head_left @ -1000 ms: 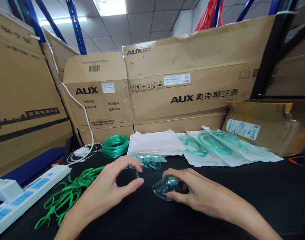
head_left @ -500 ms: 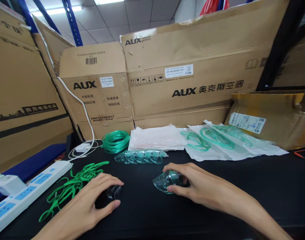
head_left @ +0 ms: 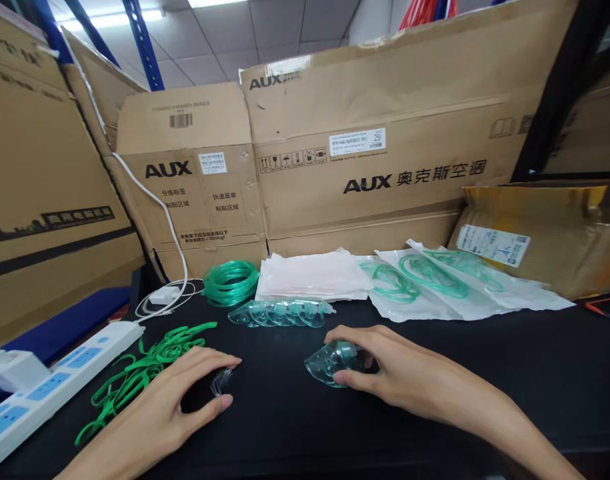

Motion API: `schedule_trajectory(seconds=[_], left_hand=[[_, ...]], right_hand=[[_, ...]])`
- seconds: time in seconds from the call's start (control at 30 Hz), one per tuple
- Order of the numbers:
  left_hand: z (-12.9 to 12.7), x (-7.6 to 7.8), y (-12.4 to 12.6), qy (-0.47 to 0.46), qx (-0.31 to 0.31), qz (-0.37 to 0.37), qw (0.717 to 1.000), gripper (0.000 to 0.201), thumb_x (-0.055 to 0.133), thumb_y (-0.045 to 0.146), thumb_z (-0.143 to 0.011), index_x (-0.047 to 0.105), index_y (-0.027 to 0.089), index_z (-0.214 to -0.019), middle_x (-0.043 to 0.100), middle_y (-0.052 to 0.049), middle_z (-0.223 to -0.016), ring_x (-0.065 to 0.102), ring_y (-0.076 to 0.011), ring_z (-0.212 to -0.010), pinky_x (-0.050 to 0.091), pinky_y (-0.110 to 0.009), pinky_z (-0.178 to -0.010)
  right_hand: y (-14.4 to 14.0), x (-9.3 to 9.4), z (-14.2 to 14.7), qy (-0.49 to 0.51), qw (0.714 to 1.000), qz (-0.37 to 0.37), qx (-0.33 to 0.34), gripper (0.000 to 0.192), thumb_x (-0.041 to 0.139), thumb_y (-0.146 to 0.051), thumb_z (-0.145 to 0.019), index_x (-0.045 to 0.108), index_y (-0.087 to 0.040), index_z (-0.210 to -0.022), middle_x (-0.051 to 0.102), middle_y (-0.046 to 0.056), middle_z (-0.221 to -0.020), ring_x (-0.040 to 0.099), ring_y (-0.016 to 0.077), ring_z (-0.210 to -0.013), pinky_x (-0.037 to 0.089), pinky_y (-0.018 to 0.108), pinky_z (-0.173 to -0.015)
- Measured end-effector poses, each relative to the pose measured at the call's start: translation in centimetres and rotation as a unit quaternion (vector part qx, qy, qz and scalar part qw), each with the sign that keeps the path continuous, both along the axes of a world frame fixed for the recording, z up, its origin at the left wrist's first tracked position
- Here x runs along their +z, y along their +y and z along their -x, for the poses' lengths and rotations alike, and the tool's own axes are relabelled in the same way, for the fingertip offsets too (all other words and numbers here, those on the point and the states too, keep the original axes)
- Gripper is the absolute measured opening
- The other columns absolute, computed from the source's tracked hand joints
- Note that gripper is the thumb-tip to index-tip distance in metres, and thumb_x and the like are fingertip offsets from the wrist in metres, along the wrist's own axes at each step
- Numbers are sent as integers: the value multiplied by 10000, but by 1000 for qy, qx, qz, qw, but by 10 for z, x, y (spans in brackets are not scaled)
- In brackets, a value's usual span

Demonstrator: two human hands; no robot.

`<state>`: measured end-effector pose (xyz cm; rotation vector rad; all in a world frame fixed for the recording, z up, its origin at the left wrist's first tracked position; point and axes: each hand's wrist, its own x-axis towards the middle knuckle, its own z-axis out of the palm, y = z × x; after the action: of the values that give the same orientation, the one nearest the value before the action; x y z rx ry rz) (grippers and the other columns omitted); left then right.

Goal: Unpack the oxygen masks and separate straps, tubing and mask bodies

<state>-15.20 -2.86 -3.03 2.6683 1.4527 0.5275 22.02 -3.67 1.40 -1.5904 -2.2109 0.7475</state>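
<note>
My left hand (head_left: pixel 189 393) is curled around a few thin, shiny curved strips (head_left: pixel 221 382) low over the black table; thumb and forefinger stand apart at the tips, and the other fingers are partly hidden. With thumb and fingers, my right hand (head_left: pixel 379 363) grips a clear green oxygen mask (head_left: pixel 327 363), lying on its side with the narrow end pointing left. Behind the hands, several nested oxygen masks (head_left: pixel 279 313) lie in a row. Tangled green elastic straps (head_left: pixel 145 370) lie beside my left hand.
Coiled green tubing (head_left: pixel 231 283), a stack of white pouches (head_left: pixel 312 277) and pouches with tubing (head_left: pixel 435 283) line the back. A power strip (head_left: pixel 59 387) with a white cable runs along the left. Cardboard boxes (head_left: pixel 305 193) wall the back; a brown parcel (head_left: pixel 549 267) sits right.
My left hand has shifted slightly left and the shiny strips have moved with it, turning a little. My right hand and its oxygen mask have stayed nearly still.
</note>
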Motion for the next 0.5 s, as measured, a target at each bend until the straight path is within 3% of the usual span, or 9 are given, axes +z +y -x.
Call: schedule_trajectory(seconds=[0.2,0.33,0.5], left_hand=[[-13,11,-4,-11,-8,-27,1000,374,606,477,-955,575,384,-1315,629,20,-1342,618,-223,-1218,507,-353,-1062],[-52,36,4,-34,-37,-26,998,291,557,458,-992,594,376,-1270,638,27,-1290,606,-200,-1199,486,-347,-1062],[-106,66,40,-56,-93,-69,992,247,553,388,-1004,639,296,-1217,645,-8,-1245,594,-211,-1174,466,-359,-1044]], right_hand=[[-4,2,-2,0,1000,4,7,394,657,-512,-874,576,-510,-1260,639,-15,-1112,645,232,-992,459,372,-907],[-2,9,-12,8,999,-43,10,417,651,-538,-877,567,-484,-1283,642,-9,-1132,629,239,-1022,470,379,-908],[28,23,-24,39,986,-159,24,423,656,-489,-880,596,-311,-1259,662,45,-1158,635,228,-969,492,370,-890]])
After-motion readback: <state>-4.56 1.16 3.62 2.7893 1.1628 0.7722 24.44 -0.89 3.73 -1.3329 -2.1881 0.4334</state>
